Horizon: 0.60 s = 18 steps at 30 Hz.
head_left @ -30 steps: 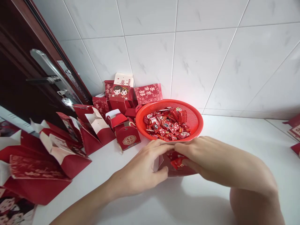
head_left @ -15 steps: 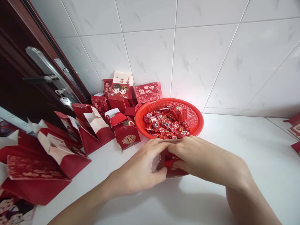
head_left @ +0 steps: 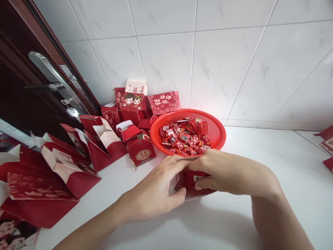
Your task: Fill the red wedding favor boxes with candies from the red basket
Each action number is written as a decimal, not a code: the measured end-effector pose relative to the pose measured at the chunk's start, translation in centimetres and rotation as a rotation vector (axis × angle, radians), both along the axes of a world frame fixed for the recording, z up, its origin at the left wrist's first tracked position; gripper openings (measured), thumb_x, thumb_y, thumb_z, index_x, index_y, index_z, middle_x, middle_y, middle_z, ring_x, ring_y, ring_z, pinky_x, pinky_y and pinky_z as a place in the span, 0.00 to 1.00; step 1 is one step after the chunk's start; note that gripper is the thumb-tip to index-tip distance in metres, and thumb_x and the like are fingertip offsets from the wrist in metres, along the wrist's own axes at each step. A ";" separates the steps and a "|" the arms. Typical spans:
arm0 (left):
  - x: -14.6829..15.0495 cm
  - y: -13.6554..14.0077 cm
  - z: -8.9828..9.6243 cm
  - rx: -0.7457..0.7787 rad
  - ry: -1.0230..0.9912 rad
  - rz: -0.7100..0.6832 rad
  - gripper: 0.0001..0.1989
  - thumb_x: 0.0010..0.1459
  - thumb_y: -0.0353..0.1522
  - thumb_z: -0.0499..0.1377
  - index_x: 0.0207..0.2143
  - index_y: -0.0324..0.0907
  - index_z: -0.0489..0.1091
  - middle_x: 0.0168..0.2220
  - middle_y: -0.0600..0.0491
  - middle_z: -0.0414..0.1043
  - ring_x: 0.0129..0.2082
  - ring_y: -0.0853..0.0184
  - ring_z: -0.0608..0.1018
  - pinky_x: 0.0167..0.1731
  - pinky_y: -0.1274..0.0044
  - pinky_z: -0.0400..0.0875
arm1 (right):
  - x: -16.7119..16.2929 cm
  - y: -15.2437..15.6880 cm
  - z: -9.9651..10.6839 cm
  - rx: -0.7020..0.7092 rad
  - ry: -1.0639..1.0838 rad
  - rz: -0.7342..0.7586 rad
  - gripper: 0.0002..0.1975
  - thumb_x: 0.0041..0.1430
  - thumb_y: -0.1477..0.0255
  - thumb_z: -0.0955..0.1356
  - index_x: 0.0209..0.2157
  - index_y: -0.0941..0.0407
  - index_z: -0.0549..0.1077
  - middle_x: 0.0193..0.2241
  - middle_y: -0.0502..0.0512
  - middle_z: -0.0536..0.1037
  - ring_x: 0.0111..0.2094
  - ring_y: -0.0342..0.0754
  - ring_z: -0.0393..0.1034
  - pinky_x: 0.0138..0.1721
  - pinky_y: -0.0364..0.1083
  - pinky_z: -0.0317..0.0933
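Low in the middle, an open red paper gift box (head_left: 198,195) sits at the front of the basket, largely covered by my hands. My left hand (head_left: 153,187) grips its left side, thumb at the near edge and fingers over the far edge. From the right, my right hand (head_left: 229,170) reaches into the opening, its thumb against a red wrapped candy (head_left: 191,176) with a white label; its fingertips are hidden. Just behind stands a red plastic basket (head_left: 221,137), heaped with small red wrapped candies (head_left: 183,138).
Several open red gift boxes (head_left: 114,144) line the left side of the white tabletop (head_left: 260,149). A small box with a gold emblem (head_left: 143,154) stands left of the basket. Behind are a tiled wall (head_left: 218,69) and a dark door with a handle (head_left: 52,86).
My right hand has shifted slightly right and its thumb has moved, showing more of the box's inside and the candy's white label. My left hand keeps its grip.
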<state>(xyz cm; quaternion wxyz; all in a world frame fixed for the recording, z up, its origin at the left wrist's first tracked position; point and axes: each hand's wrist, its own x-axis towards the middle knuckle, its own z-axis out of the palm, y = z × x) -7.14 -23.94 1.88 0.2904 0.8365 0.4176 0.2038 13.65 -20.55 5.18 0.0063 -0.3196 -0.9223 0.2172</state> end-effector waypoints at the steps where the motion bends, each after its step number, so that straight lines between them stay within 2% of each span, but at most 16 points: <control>1: 0.0 0.0 0.0 0.005 0.001 0.003 0.31 0.57 0.24 0.59 0.62 0.52 0.67 0.62 0.51 0.69 0.61 0.56 0.71 0.61 0.66 0.69 | 0.0 -0.1 0.0 0.013 0.003 -0.012 0.08 0.61 0.80 0.67 0.29 0.57 0.75 0.25 0.50 0.74 0.25 0.42 0.63 0.27 0.43 0.52; 5: 0.1 0.1 -0.1 -0.014 -0.017 0.007 0.33 0.56 0.24 0.59 0.63 0.52 0.66 0.62 0.51 0.69 0.61 0.56 0.71 0.61 0.65 0.69 | -0.1 -0.9 -0.5 0.092 0.017 -0.062 0.10 0.62 0.82 0.64 0.31 0.58 0.75 0.26 0.52 0.74 0.25 0.42 0.63 0.28 0.44 0.52; 11: 0.0 0.6 -0.1 -0.018 -0.043 0.029 0.30 0.57 0.25 0.60 0.62 0.53 0.67 0.62 0.54 0.69 0.62 0.58 0.70 0.63 0.66 0.66 | -0.7 -1.6 -0.9 0.146 0.000 -0.125 0.13 0.63 0.83 0.62 0.29 0.57 0.74 0.25 0.51 0.73 0.23 0.41 0.59 0.25 0.44 0.49; 15: 0.0 0.4 -0.2 -0.008 -0.032 0.022 0.30 0.57 0.25 0.59 0.62 0.52 0.66 0.61 0.53 0.69 0.61 0.59 0.71 0.61 0.68 0.68 | -0.4 -1.4 -0.3 0.171 0.066 -0.075 0.13 0.66 0.80 0.63 0.30 0.57 0.75 0.25 0.52 0.74 0.24 0.42 0.61 0.27 0.44 0.52; 18: 0.0 0.1 -0.4 0.003 -0.020 0.011 0.27 0.58 0.25 0.59 0.59 0.51 0.68 0.60 0.53 0.70 0.60 0.59 0.71 0.59 0.69 0.70 | 0.5 -1.4 0.8 0.202 0.194 -0.058 0.14 0.69 0.75 0.63 0.31 0.56 0.76 0.26 0.52 0.74 0.26 0.43 0.64 0.29 0.43 0.55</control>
